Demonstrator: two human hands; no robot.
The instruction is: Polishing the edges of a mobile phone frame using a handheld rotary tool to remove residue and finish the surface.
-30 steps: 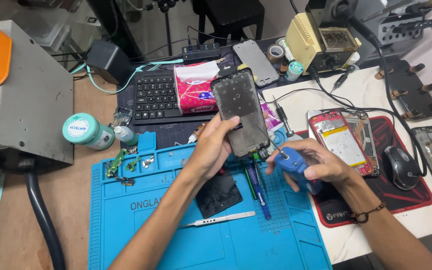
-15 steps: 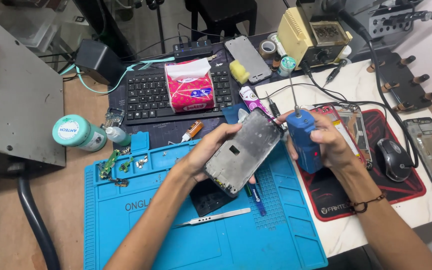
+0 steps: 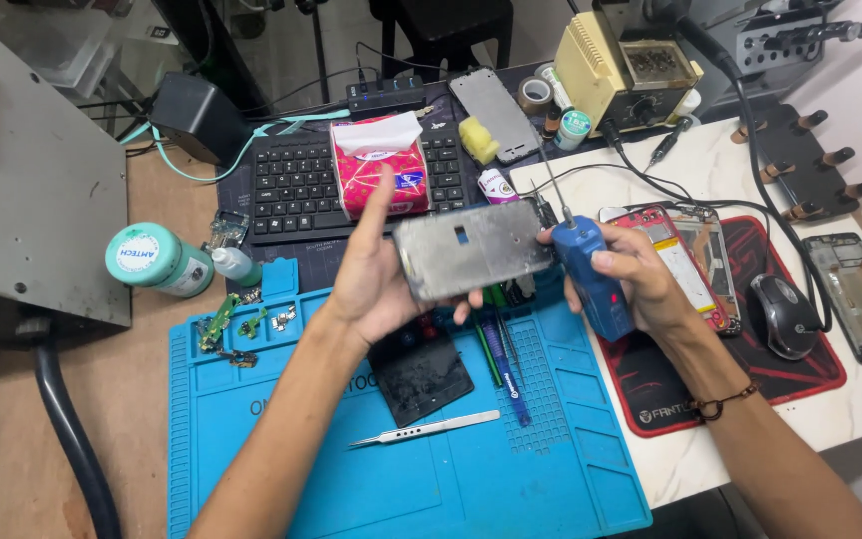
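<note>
My left hand (image 3: 376,284) holds a grey phone frame (image 3: 471,248) flat and sideways above the blue work mat (image 3: 301,459), index finger raised. My right hand (image 3: 641,284) grips a blue electric screwdriver (image 3: 589,274), its thin bit pointing up beside the frame's right end. Under the frame lie a black phone panel (image 3: 419,369), metal tweezers (image 3: 426,429) and several thin hand tools (image 3: 506,364).
A black keyboard (image 3: 296,185) carries a pink tissue pack (image 3: 379,172). A teal-capped bottle (image 3: 157,262) and a grey machine (image 3: 37,190) sit left. An opened phone (image 3: 685,262), a mouse (image 3: 782,314) on a red-black pad, another phone frame (image 3: 860,294) and a yellow soldering station (image 3: 629,72) stand right.
The left hand has turned the phone frame from upright to tilted to lying sideways. The right hand has lifted the blue screwdriver and brought it to the frame's right end.
</note>
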